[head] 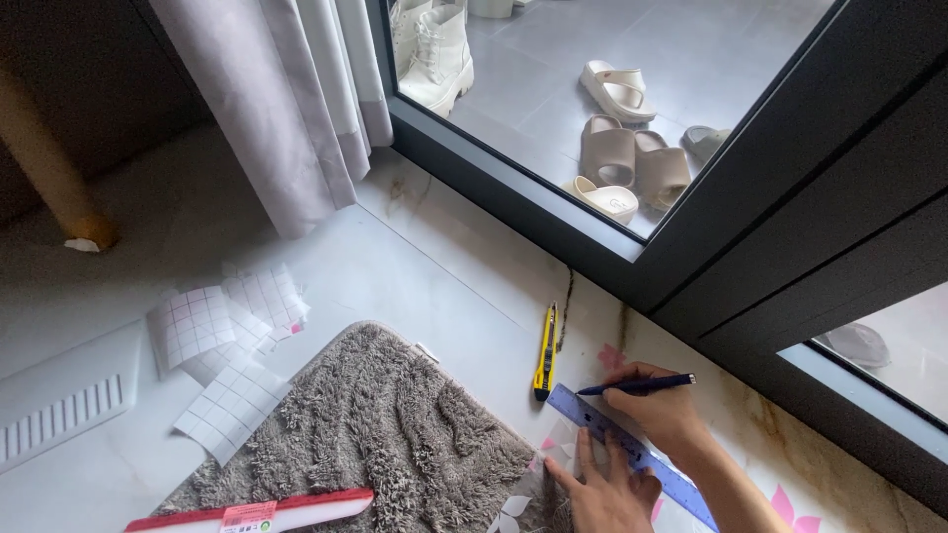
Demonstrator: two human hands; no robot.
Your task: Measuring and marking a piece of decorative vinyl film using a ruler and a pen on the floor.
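A flat, translucent blue plastic ruler (632,452) is laid slantwise on a glossy, pale marble-patterned floor (415,266), over a thin clear film printed with pink and white petals (790,505). It is pressed down by the left hand (604,494), whose fingers (585,459) are spread apart and flattened just beside the ruler's near edge, the fingertips reaching up to it. A slim dark blue pen (637,385) is clamped in the closed fingers of the right hand (657,407), which is rested across the ruler; the pen is held nearly level, with one end jutting right past the knuckles and the other pointed left, just above the ruler's upper end. A narrow yellow and black utility knife (545,352) is seen lying on the floor, its lower end just beside that same ruler end. A shaggy grey-brown bath mat (395,434) with a rounded corner is spread to the left, and a long red and white flat tool (252,512) is laid on its near edge. Curled sheets of grid-printed backing paper (222,341) are scattered further left. Smooth beige slippers (632,153) are visible beyond the dark window frame (553,212).
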